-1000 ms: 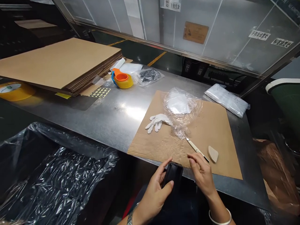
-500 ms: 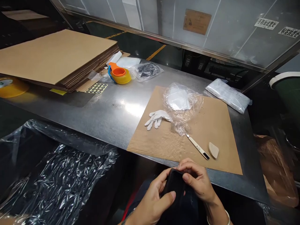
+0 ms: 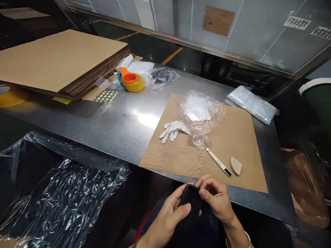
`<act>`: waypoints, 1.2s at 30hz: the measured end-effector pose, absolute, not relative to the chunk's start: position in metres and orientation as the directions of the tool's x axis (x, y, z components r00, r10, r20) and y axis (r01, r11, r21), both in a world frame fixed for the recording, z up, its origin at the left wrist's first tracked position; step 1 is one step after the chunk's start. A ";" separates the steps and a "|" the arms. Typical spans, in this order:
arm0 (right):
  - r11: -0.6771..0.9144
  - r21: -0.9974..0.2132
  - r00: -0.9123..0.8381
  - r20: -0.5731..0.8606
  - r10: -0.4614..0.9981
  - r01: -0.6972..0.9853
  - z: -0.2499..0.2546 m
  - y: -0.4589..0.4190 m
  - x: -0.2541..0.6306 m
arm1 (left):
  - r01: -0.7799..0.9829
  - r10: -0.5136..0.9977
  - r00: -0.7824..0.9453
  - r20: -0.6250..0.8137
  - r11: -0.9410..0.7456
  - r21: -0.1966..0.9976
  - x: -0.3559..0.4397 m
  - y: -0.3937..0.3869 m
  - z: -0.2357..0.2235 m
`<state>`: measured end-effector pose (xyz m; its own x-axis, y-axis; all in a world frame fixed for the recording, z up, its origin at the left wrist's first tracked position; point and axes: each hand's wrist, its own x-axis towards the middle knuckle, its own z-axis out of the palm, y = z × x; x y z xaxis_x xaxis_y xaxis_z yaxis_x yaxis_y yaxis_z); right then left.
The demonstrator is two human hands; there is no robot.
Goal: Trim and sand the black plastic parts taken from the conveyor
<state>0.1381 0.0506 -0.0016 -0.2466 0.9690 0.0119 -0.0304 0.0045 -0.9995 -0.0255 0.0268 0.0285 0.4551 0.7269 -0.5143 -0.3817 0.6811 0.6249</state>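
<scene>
Black case (image 3: 190, 203) held in both hands, just before the worktop (image 3: 116, 127).
The case's left side is gripped by the left hand (image 3: 170, 215), and its top rim is pinched by the right hand (image 3: 216, 199). Beyond the right hand, "A26" is marked on a pale knife (image 3: 218, 161); farther beyond, "15" can be read on a plastic packet (image 3: 252, 104). Chinese characters are printed on labels (image 3: 297, 22).
</scene>
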 end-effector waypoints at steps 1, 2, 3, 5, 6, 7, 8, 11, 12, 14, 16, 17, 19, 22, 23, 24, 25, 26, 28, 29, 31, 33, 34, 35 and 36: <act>0.035 -0.996 -0.205 0.017 0.979 0.085 -0.004 0.051 0.138 | -0.401 0.699 0.445 -0.560 0.715 0.573 -0.024 0.028 0.028; 0.063 -0.974 -0.162 0.028 0.986 0.217 -0.008 0.054 0.139 | -0.420 0.666 0.430 -0.609 0.745 0.518 -0.022 0.030 0.027; 0.083 -0.935 -0.115 0.045 0.992 0.346 -0.011 0.057 0.141 | -0.437 0.630 0.417 -0.655 0.771 0.463 -0.020 0.031 0.026; 0.081 -0.834 -0.007 0.092 0.996 0.545 -0.020 0.068 0.151 | -0.454 0.550 0.428 -0.717 0.817 0.355 -0.019 0.032 0.021; 0.065 -0.794 0.042 0.114 0.993 0.605 -0.024 0.076 0.158 | -0.451 0.509 0.456 -0.731 0.839 0.303 -0.019 0.032 0.017; 0.050 -0.758 0.080 0.134 0.988 0.650 -0.029 0.083 0.164 | -0.446 0.475 0.490 -0.731 0.857 0.259 -0.020 0.033 0.014; 0.039 -0.714 0.102 0.154 0.983 0.699 -0.034 0.091 0.171 | -0.441 0.454 0.524 -0.721 0.869 0.227 -0.021 0.033 0.010; 0.031 -0.588 0.078 0.160 0.984 0.808 -0.047 0.107 0.185 | -0.468 0.467 0.556 -0.688 0.860 0.205 -0.024 0.035 0.003; 0.032 -0.557 0.061 0.147 0.987 0.830 -0.051 0.110 0.187 | -0.484 0.481 0.549 -0.684 0.850 0.210 -0.025 0.036 0.002; 0.028 -0.510 0.039 0.121 0.992 0.860 -0.055 0.111 0.189 | -0.522 0.512 0.521 -0.683 0.824 0.220 -0.027 0.040 0.002; 0.016 -0.482 0.039 0.104 0.994 0.876 -0.054 0.107 0.188 | -0.575 0.556 0.479 -0.680 0.783 0.236 -0.029 0.045 0.004; 0.009 -0.477 0.042 0.097 0.994 0.879 -0.051 0.104 0.187 | -0.604 0.580 0.455 -0.676 0.759 0.244 -0.030 0.047 0.005; 0.003 -0.487 0.038 0.074 0.997 0.874 -0.041 0.092 0.184 | -0.664 0.633 0.396 -0.665 0.698 0.268 -0.032 0.051 0.008; 0.010 -0.553 -0.013 -0.002 1.000 0.833 -0.015 0.064 0.173 | -0.737 0.701 0.279 -0.657 0.595 0.322 -0.035 0.054 0.012; 0.010 -0.594 -0.041 -0.039 0.998 0.804 -0.007 0.053 0.168 | -0.756 0.721 0.231 -0.653 0.555 0.346 -0.035 0.055 0.013; 0.009 -0.643 -0.075 -0.076 0.994 0.766 0.002 0.042 0.163 | -0.770 0.738 0.190 -0.647 0.521 0.368 -0.035 0.056 0.014; 0.016 -0.687 -0.121 -0.104 0.987 0.726 0.009 0.032 0.158 | -0.777 0.750 0.158 -0.643 0.496 0.387 -0.035 0.056 0.015; 0.034 -0.725 -0.179 -0.124 0.976 0.688 0.015 0.023 0.153 | -0.782 0.758 0.129 -0.639 0.474 0.405 -0.035 0.057 0.015; 0.113 -0.767 -0.324 -0.129 0.937 0.632 0.022 0.009 0.144 | -0.788 0.762 0.093 -0.641 0.450 0.420 -0.035 0.057 0.015; 0.156 -0.774 -0.394 -0.128 0.910 0.613 0.024 0.005 0.140 | -0.791 0.760 0.076 -0.645 0.440 0.425 -0.036 0.057 0.015; 0.228 -0.775 -0.488 -0.117 0.865 0.590 0.028 -0.001 0.133 | -0.794 0.764 0.021 -0.645 0.405 0.453 -0.036 0.055 0.015; 0.250 -0.772 -0.529 -0.130 0.838 0.585 0.033 -0.003 0.125 | -0.787 0.780 -0.031 -0.625 0.367 0.496 -0.037 0.053 0.016; 0.227 -0.773 -0.539 -0.171 0.825 0.592 0.036 -0.003 0.122 | -0.781 0.791 -0.055 -0.609 0.346 0.520 -0.037 0.052 0.016; 0.183 -0.776 -0.545 -0.234 0.805 0.604 0.040 -0.002 0.118 | -0.775 0.801 -0.072 -0.594 0.330 0.540 -0.038 0.051 0.017; 0.126 -0.774 -0.546 -0.309 0.779 0.620 0.044 -0.001 0.115 | -0.769 0.809 -0.084 -0.581 0.319 0.555 -0.038 0.051 0.018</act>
<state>0.1152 -0.0013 0.0441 -0.5456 0.7788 -0.3095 0.6199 0.1265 -0.7744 -0.0378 0.0506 0.0181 -0.0838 0.8094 -0.5812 -0.7687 0.3186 0.5546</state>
